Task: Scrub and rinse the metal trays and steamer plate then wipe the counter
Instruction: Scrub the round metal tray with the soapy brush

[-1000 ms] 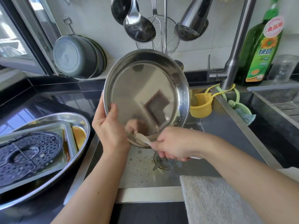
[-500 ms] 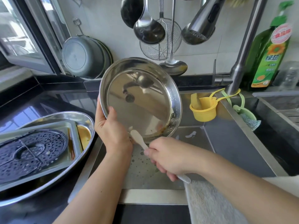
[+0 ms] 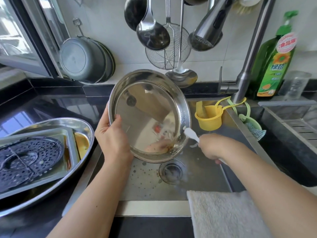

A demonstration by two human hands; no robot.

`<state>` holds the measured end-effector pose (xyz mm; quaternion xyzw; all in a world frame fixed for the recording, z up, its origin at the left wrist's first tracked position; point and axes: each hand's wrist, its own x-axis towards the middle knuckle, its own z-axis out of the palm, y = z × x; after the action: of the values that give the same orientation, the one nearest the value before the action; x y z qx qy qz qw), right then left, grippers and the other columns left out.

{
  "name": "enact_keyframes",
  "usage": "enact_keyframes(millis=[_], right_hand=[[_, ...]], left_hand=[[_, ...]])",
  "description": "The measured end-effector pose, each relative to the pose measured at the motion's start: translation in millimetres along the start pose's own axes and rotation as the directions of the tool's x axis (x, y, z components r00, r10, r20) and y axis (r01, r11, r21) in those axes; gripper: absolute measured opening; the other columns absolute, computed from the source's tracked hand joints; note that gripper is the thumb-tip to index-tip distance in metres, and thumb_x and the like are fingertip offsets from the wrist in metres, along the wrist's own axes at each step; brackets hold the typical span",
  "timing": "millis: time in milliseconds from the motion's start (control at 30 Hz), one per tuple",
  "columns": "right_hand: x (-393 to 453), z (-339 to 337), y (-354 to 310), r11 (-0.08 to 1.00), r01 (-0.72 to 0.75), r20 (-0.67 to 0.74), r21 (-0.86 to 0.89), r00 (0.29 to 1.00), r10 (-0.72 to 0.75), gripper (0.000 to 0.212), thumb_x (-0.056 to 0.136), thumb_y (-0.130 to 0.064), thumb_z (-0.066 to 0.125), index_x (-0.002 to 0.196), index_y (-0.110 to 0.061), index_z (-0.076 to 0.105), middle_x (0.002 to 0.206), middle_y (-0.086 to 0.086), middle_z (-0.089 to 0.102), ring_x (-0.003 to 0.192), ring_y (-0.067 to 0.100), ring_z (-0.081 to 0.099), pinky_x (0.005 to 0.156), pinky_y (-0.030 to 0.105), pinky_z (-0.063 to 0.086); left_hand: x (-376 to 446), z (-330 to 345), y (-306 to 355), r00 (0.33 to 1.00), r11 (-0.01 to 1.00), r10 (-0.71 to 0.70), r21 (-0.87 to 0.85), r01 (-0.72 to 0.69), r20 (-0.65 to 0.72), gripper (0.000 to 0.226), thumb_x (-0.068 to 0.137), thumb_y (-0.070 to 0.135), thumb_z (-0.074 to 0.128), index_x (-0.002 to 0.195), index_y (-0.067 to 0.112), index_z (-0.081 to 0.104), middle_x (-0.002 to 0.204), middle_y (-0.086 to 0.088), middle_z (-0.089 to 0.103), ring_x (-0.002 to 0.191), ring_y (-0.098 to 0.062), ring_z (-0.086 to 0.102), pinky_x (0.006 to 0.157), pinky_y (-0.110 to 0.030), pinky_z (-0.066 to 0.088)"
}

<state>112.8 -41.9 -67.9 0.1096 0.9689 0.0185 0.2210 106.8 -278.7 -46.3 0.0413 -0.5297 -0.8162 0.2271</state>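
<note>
While the left hand (image 3: pixel 111 140) grips the round metal tray (image 3: pixel 149 115) by its left rim, thumb hooked inside, the tray tilts up over the sink (image 3: pixel 197 182) with its shiny inside facing the camera. Over on the other side, the right hand (image 3: pixel 214 148) is curled round the handle of a white brush (image 3: pixel 191 134), and the brush head touches the tray's lower right rim. Brownish residue sits at the low edge of the tray, just above the sink drain (image 3: pixel 171 171). Left on the black counter (image 3: pixel 51 107), a big oval metal tray (image 3: pixel 51 189) holds a rectangular tray (image 3: pixel 68 152), and the dark perforated steamer plate (image 3: pixel 29 162) lies on top of that. A white towel (image 3: pixel 228 213) drapes over the sink's front edge. A green bottle of dish soap (image 3: pixel 274 66) stands near the tap (image 3: pixel 248 66).
</note>
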Motion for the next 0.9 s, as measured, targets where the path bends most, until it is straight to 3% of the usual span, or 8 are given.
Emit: enact_keyframes(millis=[200, 300, 367, 433, 500, 600, 733, 900], right_hand=[[17.1, 2.0, 20.3, 0.975, 0.019, -0.107, 0.222, 0.994, 0.005, 0.007, 0.098, -0.006, 0.050, 0.100, -0.012, 0.053, 0.074, 0.002, 0.048, 0.077, 0.025, 0.056, 0.075, 0.037, 0.055], [15.8, 18.2, 12.9, 0.948, -0.079, 0.135, 0.307, 0.990, 0.039, 0.012, 0.100, -0.008, 0.049, 0.110, -0.009, 0.054, 0.080, 0.011, 0.061, 0.056, 0.022, 0.055, 0.057, 0.032, 0.050], [11.6, 29.2, 6.1, 0.898, -0.228, 0.396, 0.376, 0.916, 0.067, 0.019, 0.102, -0.022, 0.046, 0.100, -0.008, 0.058, 0.064, 0.011, 0.064, 0.043, 0.019, 0.053, 0.055, 0.026, 0.047], [4.3, 28.0, 3.0, 0.905, -0.226, 0.495, 0.361, 0.868, 0.019, 0.024, 0.102, -0.026, 0.043, 0.092, -0.010, 0.057, 0.052, 0.007, 0.055, 0.039, 0.018, 0.049, 0.052, 0.025, 0.045], [-7.0, 16.8, 4.7, 0.947, -0.166, 0.411, 0.275, 0.911, 0.040, 0.014, 0.103, -0.015, 0.043, 0.106, -0.009, 0.055, 0.065, 0.010, 0.054, 0.047, 0.021, 0.048, 0.047, 0.028, 0.043], [-6.1, 1.4, 9.0, 0.953, -0.157, 0.114, 0.261, 0.985, 0.131, 0.038, 0.099, 0.005, 0.045, 0.137, 0.007, 0.048, 0.097, 0.022, 0.063, 0.056, 0.027, 0.053, 0.043, 0.028, 0.047], [7.8, 4.6, 13.4, 0.971, -0.140, -0.070, 0.192, 0.985, 0.156, 0.041, 0.098, -0.003, 0.048, 0.138, -0.001, 0.052, 0.105, 0.015, 0.059, 0.094, 0.032, 0.057, 0.080, 0.037, 0.051], [1.7, 11.8, 8.3, 0.985, -0.121, -0.078, 0.120, 0.988, 0.131, 0.043, 0.097, -0.007, 0.049, 0.140, -0.005, 0.051, 0.134, 0.017, 0.057, 0.116, 0.035, 0.060, 0.088, 0.040, 0.051]], left_hand=[[-3.9, -1.1, -2.1, 0.996, 0.996, -0.051, 0.079, 0.045, 0.074, 0.051, 0.098, -0.003, 0.048, 0.117, 0.033, 0.079, 0.117, 0.001, 0.077, 0.118, -0.023, 0.069, 0.109, -0.048, 0.052], [-6.4, -1.3, 1.1, 0.998, 0.997, -0.049, 0.067, 0.047, 0.030, 0.051, 0.095, -0.002, 0.051, 0.112, 0.036, 0.081, 0.112, 0.006, 0.078, 0.108, -0.013, 0.070, 0.104, -0.038, 0.054], [-5.1, -3.4, 3.9, 0.998, 0.996, -0.065, 0.054, 0.065, -0.002, 0.050, 0.094, -0.002, 0.053, 0.108, 0.037, 0.082, 0.104, 0.009, 0.078, 0.097, -0.010, 0.069, 0.098, -0.034, 0.055], [-3.5, -5.9, 4.7, 0.996, 0.994, -0.082, 0.073, 0.080, 0.020, 0.050, 0.093, -0.002, 0.054, 0.109, 0.036, 0.082, 0.105, 0.006, 0.079, 0.096, -0.012, 0.069, 0.100, -0.038, 0.055], [-3.4, -7.3, 3.6, 0.991, 0.990, -0.108, 0.095, 0.100, 0.077, 0.049, 0.093, -0.002, 0.055, 0.113, 0.034, 0.081, 0.111, 0.002, 0.079, 0.103, -0.015, 0.070, 0.099, -0.038, 0.055], [-1.9, -8.5, 1.0, 0.978, 0.976, -0.155, 0.174, 0.130, 0.137, 0.049, 0.090, 0.003, 0.055, 0.116, 0.036, 0.079, 0.121, 0.001, 0.076, 0.124, -0.026, 0.066, 0.112, -0.051, 0.048], [-0.9, -10.2, 3.7, 0.955, 0.954, -0.212, 0.257, 0.156, 0.208, 0.049, 0.096, 0.001, 0.053, 0.110, 0.039, 0.081, 0.114, 0.004, 0.078, 0.121, -0.027, 0.067, 0.110, -0.054, 0.049], [-5.1, -6.7, 11.6, 0.960, 0.954, -0.151, 0.288, 0.079, 0.237, 0.058, 0.098, -0.007, 0.051, 0.096, 0.043, 0.080, 0.101, 0.017, 0.079, 0.102, -0.006, 0.071, 0.090, -0.024, 0.054]])
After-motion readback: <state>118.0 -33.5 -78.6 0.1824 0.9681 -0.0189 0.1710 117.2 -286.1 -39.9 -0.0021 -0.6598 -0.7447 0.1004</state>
